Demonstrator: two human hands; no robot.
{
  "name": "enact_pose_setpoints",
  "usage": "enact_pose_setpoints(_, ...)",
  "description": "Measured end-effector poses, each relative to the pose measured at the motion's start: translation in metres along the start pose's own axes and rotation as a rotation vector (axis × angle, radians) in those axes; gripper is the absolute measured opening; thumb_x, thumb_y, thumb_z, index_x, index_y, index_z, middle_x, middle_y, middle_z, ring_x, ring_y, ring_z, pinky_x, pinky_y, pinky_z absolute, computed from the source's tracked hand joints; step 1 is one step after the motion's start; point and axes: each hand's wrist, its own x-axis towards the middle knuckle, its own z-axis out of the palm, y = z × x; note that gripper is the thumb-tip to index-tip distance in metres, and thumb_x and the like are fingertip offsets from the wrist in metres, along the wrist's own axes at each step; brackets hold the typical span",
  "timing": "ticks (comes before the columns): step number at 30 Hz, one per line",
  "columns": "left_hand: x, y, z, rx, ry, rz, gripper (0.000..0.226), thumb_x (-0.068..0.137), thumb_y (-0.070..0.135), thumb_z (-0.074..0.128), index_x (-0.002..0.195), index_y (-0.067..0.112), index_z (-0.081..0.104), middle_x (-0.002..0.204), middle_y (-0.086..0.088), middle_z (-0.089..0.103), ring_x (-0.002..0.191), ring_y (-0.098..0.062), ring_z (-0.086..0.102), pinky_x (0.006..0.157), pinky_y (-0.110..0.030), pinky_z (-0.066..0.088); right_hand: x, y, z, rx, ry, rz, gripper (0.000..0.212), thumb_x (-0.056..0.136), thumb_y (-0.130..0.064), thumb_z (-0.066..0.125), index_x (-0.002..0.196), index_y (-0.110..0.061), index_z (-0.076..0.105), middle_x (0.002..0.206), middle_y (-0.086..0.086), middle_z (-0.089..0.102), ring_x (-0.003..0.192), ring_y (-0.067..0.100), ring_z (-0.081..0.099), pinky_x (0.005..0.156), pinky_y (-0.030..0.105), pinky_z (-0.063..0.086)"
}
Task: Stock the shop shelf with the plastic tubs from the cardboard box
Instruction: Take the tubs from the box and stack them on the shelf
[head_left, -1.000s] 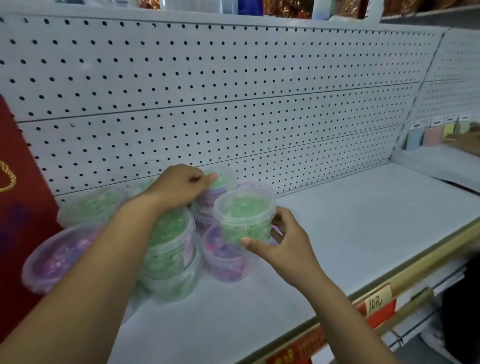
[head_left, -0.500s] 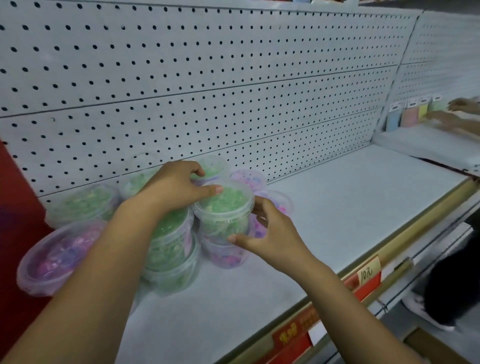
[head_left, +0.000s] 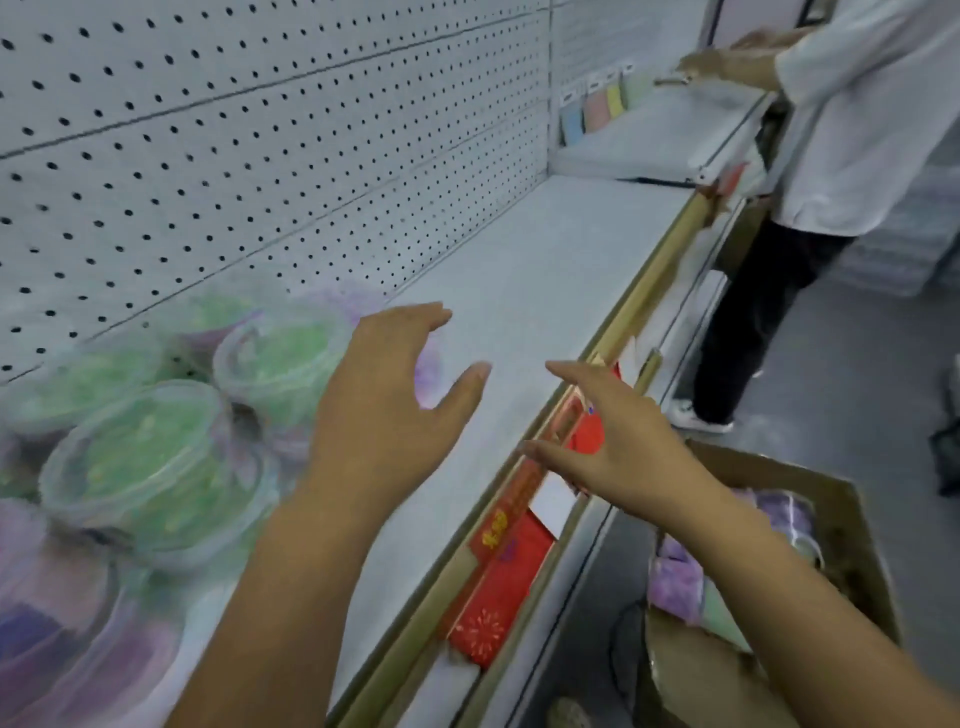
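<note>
At a white pegboard shop shelf (head_left: 519, 270), clear plastic tubs of green and purple beads (head_left: 150, 467) sit stacked at left; left hand (head_left: 384, 410) and right hand (head_left: 618, 447) hover spread and empty, above a brown cardboard box (head_left: 831, 499).

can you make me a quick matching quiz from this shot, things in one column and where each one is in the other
Things:
1. left hand
2. right hand
3. green tubs
4. cardboard box

Places:
A. on the floor below the shelf
B. stacked at the shelf's left end
C. open above the shelf top
D. open over the shelf's front edge

Pairs: 1-C, 2-D, 3-B, 4-A
</note>
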Motion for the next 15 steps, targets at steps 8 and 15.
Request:
enact_pose_setpoints(8, -0.054, 0.054, 0.073, -0.099, -0.271, 0.047, 0.048, 0.086, 0.044, 0.072, 0.129, 0.024, 0.060, 0.118, 0.022, 0.050, 0.122, -0.011, 0.051, 0.092, -0.014, 0.031, -0.100, 0.074, -0.040, -0.029, 0.137, 0.297, 0.081, 0.079, -0.056, 0.075, 0.147, -0.027, 0.042, 0.148, -0.008, 0.048, 0.134, 0.010, 0.045, 0.112, 0.031, 0.038)
enact_pose_setpoints(15, -0.074, 0.104, 0.136, -0.111, -0.435, 0.081, 0.059, 0.090, 0.050, 0.066, 0.140, 0.020, 0.053, 0.138, 0.004, 0.056, 0.129, -0.012, 0.047, 0.100, -0.020, 0.029, -0.191, 0.151, -0.078, -0.028, 0.177, 0.493, 0.066, 0.082, -0.046, 0.077, 0.139, -0.031, 0.048, 0.135, -0.016, 0.052, 0.123, 0.004, 0.049, 0.099, 0.019, 0.038)
